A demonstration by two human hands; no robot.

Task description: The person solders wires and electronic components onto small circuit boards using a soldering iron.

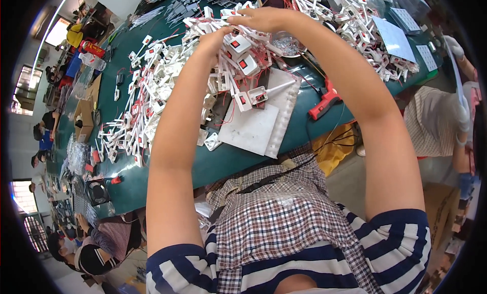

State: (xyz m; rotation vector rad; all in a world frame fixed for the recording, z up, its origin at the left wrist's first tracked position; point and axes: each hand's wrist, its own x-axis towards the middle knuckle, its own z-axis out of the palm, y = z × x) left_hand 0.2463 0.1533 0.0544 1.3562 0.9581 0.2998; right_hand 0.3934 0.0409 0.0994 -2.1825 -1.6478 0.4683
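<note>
Reaching across the heap of white switch housings [170, 73], right hand [258, 19] points extended fingers leftward; left hand [214, 40] curves near it, fingertips partly hidden. Cannot tell whether either grasps a piece. Heap lies on worktop [133, 188], inward of its near edge.

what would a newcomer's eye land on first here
Probably the sprawling heap of white plastic pieces on the green table, with the left hand and right hand at its far part. Next, perhaps, the red gun-shaped tool right of that heap.
</note>
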